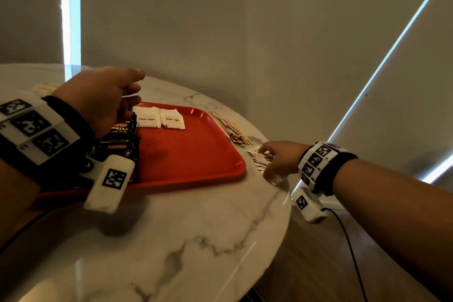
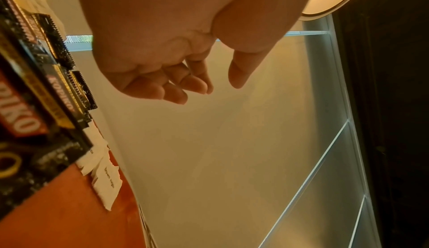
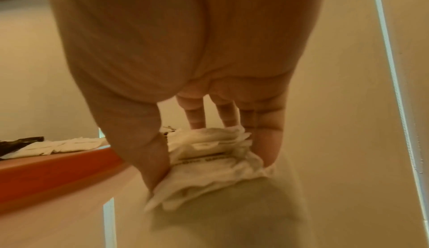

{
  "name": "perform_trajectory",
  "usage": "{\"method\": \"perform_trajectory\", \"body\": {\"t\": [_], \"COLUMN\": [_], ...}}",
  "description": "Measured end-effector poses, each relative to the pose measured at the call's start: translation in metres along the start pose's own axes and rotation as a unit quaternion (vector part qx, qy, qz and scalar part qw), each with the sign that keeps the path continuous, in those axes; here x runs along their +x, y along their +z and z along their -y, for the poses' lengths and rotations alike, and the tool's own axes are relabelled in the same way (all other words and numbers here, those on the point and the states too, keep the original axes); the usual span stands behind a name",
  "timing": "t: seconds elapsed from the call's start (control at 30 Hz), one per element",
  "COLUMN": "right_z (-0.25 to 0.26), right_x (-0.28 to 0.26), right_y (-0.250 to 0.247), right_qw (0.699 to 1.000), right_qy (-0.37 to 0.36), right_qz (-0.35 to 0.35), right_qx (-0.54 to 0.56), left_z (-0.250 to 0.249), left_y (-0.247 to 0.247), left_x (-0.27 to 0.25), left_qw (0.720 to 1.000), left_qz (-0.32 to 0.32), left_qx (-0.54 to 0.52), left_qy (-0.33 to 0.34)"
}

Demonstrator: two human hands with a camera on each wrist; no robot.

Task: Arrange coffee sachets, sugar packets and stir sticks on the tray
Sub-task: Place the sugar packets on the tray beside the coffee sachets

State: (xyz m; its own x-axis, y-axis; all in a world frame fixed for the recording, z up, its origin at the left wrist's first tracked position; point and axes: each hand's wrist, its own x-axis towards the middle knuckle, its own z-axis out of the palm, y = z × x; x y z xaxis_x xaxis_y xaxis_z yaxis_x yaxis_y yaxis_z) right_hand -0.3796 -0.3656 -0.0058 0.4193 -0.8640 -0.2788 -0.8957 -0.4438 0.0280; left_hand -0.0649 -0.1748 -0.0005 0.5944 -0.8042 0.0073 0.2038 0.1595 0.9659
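A red tray (image 1: 193, 157) lies on the marble table. Black Kopiko coffee sachets (image 1: 119, 141) overlap along its left side, and two white brown sugar packets (image 1: 159, 119) lie at its far edge. My left hand (image 1: 137, 87) hovers over the sachets with loosely curled fingers. It holds nothing, as the left wrist view of the hand (image 2: 216, 90) confirms. Right of the tray, my right hand (image 1: 266, 163) reaches down onto a pile of sugar packets (image 1: 256, 158). In the right wrist view the hand (image 3: 213, 169) grips the stack of packets (image 3: 209, 151) between thumb and fingers. Stir sticks (image 1: 230, 130) lie beyond.
The round marble table (image 1: 183, 240) ends just right of the packet pile, with wooden floor below. A wall and window blind stand close behind. More pale items (image 1: 43, 87) lie at the table's far left. A black cable (image 1: 348, 247) hangs from my right wrist.
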Motion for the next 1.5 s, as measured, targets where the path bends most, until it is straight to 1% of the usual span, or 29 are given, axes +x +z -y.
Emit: {"method": "perform_trajectory", "body": {"t": [0.1, 0.23, 0.27, 0.3, 0.33, 0.4, 0.47, 0.53, 0.73, 0.87, 1.03, 1.13, 1.23, 1.3, 1.4, 1.5], "right_z": [0.009, 0.019, 0.018, 0.016, 0.013, 0.012, 0.015, 0.017, 0.021, 0.026, 0.027, 0.024, 0.019, 0.015, 0.013, 0.015], "right_x": [-0.005, -0.012, -0.013, -0.012, -0.011, -0.010, -0.009, -0.008, -0.011, -0.013, -0.015, -0.016, -0.018, -0.019, -0.019, -0.017], "right_y": [-0.001, -0.010, -0.015, -0.019, -0.021, -0.019, -0.009, -0.003, -0.002, 0.004, 0.008, 0.006, -0.005, -0.012, -0.014, -0.006], "right_qw": [0.999, 0.991, 0.991, 0.994, 0.997, 0.995, 0.989, 0.984, 0.985, 0.977, 0.972, 0.974, 0.986, 0.990, 0.991, 0.988], "right_qy": [0.021, 0.041, 0.041, 0.032, 0.016, -0.031, -0.069, -0.090, -0.113, -0.127, -0.144, -0.143, -0.125, -0.113, -0.101, -0.109], "right_qz": [0.017, 0.062, 0.068, 0.068, 0.063, 0.056, 0.064, 0.060, 0.022, 0.008, -0.010, -0.002, 0.032, 0.034, 0.020, 0.041], "right_qx": [0.035, 0.108, 0.110, 0.083, 0.031, -0.073, -0.118, -0.139, -0.133, -0.172, -0.184, -0.174, -0.110, -0.079, -0.092, -0.100], "left_z": [-0.001, 0.000, 0.000, 0.000, 0.000, 0.000, 0.000, -0.001, -0.001, -0.003, -0.004, -0.006, -0.006, -0.006, -0.006, -0.006], "left_y": [-0.001, -0.002, -0.002, -0.002, -0.003, -0.004, -0.004, -0.004, -0.004, -0.004, -0.005, -0.005, -0.004, -0.003, -0.003, -0.004], "left_x": [0.000, 0.001, 0.002, 0.002, 0.003, 0.002, 0.001, 0.000, -0.002, -0.003, -0.004, -0.005, -0.007, -0.007, -0.007, -0.007], "left_qw": [1.000, 1.000, 1.000, 1.000, 1.000, 1.000, 1.000, 1.000, 0.999, 0.999, 0.998, 0.998, 0.998, 0.998, 0.998, 0.998], "left_qz": [0.000, 0.006, 0.006, 0.006, 0.007, 0.010, 0.012, 0.016, 0.035, 0.040, 0.041, 0.044, 0.044, 0.042, 0.041, 0.038], "left_qx": [-0.005, -0.011, -0.010, -0.008, -0.006, 0.000, 0.009, 0.014, 0.018, 0.018, 0.019, 0.018, 0.017, 0.018, 0.018, 0.019], "left_qy": [-0.004, -0.007, -0.007, -0.007, -0.007, -0.008, -0.011, -0.013, -0.023, -0.031, -0.034, -0.039, -0.039, -0.035, -0.035, -0.036]}}
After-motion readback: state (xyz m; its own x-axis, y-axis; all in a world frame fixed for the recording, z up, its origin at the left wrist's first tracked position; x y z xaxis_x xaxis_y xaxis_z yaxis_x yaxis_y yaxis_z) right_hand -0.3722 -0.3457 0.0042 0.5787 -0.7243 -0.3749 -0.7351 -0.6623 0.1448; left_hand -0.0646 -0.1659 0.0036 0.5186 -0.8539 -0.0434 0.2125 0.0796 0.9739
